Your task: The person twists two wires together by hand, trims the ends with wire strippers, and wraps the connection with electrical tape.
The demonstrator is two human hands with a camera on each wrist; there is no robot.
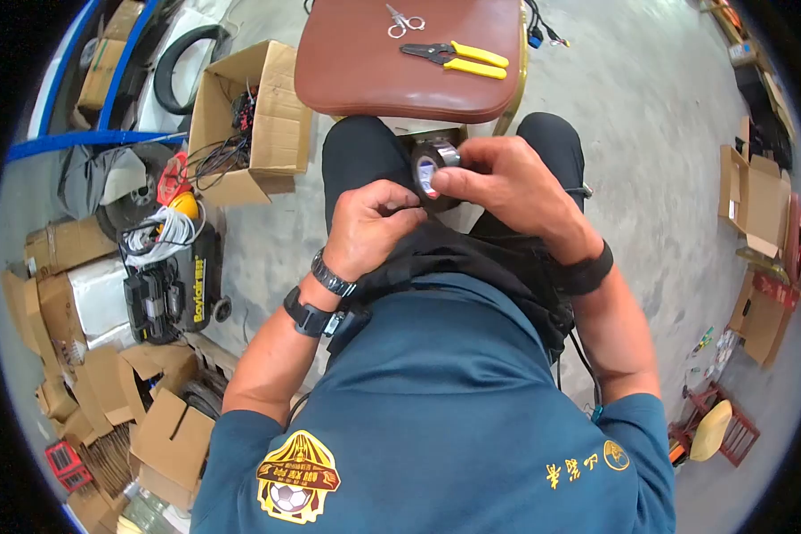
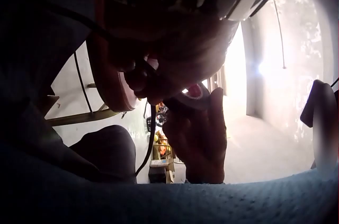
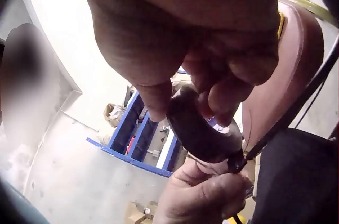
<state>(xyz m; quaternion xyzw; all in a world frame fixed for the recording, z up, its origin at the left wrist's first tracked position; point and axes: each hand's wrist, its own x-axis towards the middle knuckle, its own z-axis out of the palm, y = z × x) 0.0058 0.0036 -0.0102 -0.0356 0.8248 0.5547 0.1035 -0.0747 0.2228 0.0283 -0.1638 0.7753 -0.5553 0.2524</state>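
Observation:
A roll of black tape (image 1: 424, 169) is gripped between the thumb and fingers of my right hand (image 1: 516, 187), above my lap. My left hand (image 1: 369, 222) is just below and left of it, thumb and forefinger pinching a thin black cable. In the right wrist view the tape roll (image 3: 198, 128) touches the cable (image 3: 291, 113) right at the fingertips of my left hand (image 3: 201, 195). The left wrist view is dark; the cable (image 2: 153, 139) hangs down from my left hand (image 2: 169, 54), with my right hand (image 2: 198, 142) on the roll beside it.
A brown padded stool (image 1: 356, 71) stands ahead, bearing scissors (image 1: 404, 21) and yellow-handled wire strippers (image 1: 476, 60). An open carton (image 1: 280, 116) with cables is at the left, near a black machine (image 1: 200, 276). More cartons (image 1: 761, 200) lie along the right edge.

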